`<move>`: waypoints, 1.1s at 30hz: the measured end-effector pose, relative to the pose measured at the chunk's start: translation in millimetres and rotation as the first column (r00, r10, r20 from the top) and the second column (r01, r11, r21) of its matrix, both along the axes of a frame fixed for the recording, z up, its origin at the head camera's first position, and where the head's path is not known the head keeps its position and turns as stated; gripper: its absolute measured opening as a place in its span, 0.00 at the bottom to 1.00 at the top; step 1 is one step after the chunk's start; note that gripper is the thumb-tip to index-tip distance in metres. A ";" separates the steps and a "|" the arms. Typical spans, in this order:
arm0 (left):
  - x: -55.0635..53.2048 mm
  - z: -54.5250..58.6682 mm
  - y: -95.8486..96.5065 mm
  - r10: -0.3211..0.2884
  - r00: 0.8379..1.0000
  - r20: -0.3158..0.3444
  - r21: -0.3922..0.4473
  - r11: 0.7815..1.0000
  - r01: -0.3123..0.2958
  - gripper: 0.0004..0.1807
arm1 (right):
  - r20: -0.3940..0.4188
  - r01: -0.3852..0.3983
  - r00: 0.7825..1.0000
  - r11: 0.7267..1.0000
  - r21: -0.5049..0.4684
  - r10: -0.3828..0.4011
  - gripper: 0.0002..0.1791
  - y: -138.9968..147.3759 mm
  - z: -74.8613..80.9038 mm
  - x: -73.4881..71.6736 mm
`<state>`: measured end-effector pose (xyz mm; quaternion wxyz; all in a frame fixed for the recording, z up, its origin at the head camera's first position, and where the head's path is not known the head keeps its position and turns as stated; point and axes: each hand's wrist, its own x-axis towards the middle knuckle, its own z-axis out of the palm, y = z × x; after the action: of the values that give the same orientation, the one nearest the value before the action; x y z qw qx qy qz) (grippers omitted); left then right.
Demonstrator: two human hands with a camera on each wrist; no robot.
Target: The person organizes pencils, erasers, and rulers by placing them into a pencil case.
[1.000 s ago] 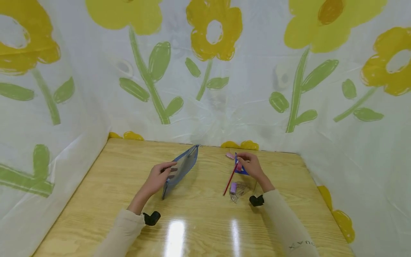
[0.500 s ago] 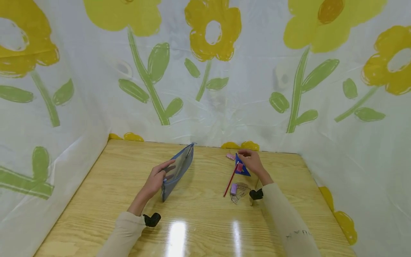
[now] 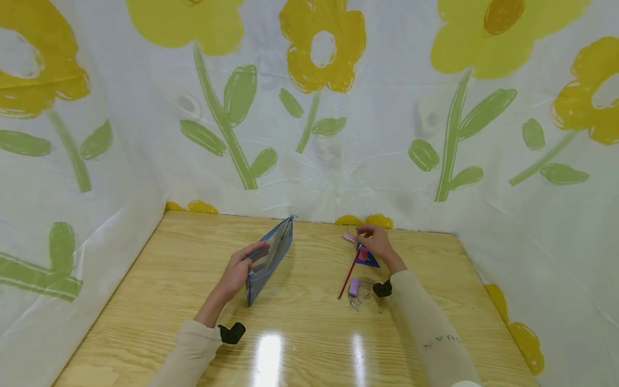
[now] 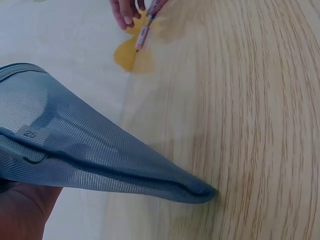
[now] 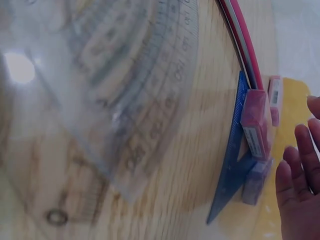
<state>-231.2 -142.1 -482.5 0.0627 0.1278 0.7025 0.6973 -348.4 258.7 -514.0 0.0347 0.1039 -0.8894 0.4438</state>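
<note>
On the left, my left hand (image 3: 235,271) grips a grey-blue mesh pencil case (image 3: 272,259), which stands tilted with its zipped mouth spread. In the left wrist view the pencil case (image 4: 100,135) spans the left side. My right hand (image 3: 377,243) hovers over a blue set square (image 3: 371,262), and the right wrist view shows its fingers (image 5: 300,170) loosely bent with nothing between them. A pink eraser (image 5: 256,120) lies on the set square. A red pencil (image 3: 348,277) reaches beside it, and another pink eraser (image 3: 348,237) sits farther back.
A clear protractor (image 3: 364,301) lies nearer me, with a purple eraser (image 3: 354,287) on it. The wooden table (image 3: 193,258) is bounded at the back and sides by a white cloth (image 3: 377,161) printed with yellow flowers.
The pencil case's far end has swung slightly left and its mouth looks wider. My right hand has shifted a little away from me, showing more of the set square.
</note>
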 end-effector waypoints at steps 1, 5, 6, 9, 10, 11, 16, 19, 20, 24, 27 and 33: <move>0.4 0.0 1.0 0.011 1.000 0.008 0.006 1.000 -0.011 0.34 | 0.004 -0.001 1.000 1.000 0.003 0.001 0.17 -0.7 -0.9 -1.5; 1.5 -1.2 4.1 0.039 0.999 0.015 0.026 0.999 -0.039 0.30 | 0.036 0.004 0.999 1.000 0.014 -0.005 0.17 -3.9 -3.4 -5.6; 1.7 -1.7 4.8 0.042 0.999 0.010 0.026 0.999 -0.042 0.28 | 0.045 0.011 0.999 1.000 0.012 -0.012 0.18 -4.9 -3.5 -5.9; 1.8 -3.3 6.6 0.048 0.999 -0.004 0.025 0.999 -0.048 0.26 | 0.052 0.026 0.998 1.000 0.011 -0.027 0.19 -7.7 -4.1 -7.1; 1.9 -3.8 7.2 0.050 0.999 -0.009 0.024 0.998 -0.050 0.26 | 0.050 0.026 0.998 1.000 0.014 -0.027 0.20 -8.7 -4.3 -7.2; 2.1 -4.3 7.6 0.051 0.999 -0.012 0.024 0.998 -0.051 0.26 | 0.048 0.029 0.998 0.999 0.019 -0.030 0.20 -9.5 -4.7 -7.5; 4.6 -6.0 8.5 0.065 0.998 -0.007 0.043 0.997 -0.065 0.28 | 0.052 0.021 0.998 0.998 0.054 -0.024 0.19 -12.3 -7.7 -7.9; 6.4 -6.5 8.8 0.083 0.997 -0.005 0.052 0.995 -0.083 0.28 | 0.067 0.015 0.998 0.998 0.068 -0.019 0.19 -13.9 -8.5 -6.8; 7.0 -6.9 9.1 0.091 0.996 -0.002 0.058 0.994 -0.091 0.28 | 0.067 0.011 0.998 0.997 0.072 -0.016 0.19 -14.7 -8.8 -6.6; 8.5 -9.0 11.1 0.096 0.995 0.000 0.073 0.993 -0.096 0.27 | 0.063 0.010 0.998 0.996 0.088 -0.016 0.19 -16.3 -8.5 -5.6; 9.6 -10.3 12.0 0.090 0.996 -0.001 0.071 0.993 -0.090 0.27 | 0.072 0.015 0.997 0.994 0.106 -0.023 0.18 -16.6 -8.3 -5.2; 10.0 -11.2 12.6 0.111 0.994 -0.008 0.097 0.989 -0.110 0.27 | 0.076 0.034 0.996 0.991 0.133 -0.044 0.17 -17.8 -9.2 -5.8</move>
<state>-221.2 -129.5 -493.8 0.0130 0.0961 0.6743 0.7320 -354.3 240.9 -523.3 0.0013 0.0710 -0.9193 0.3872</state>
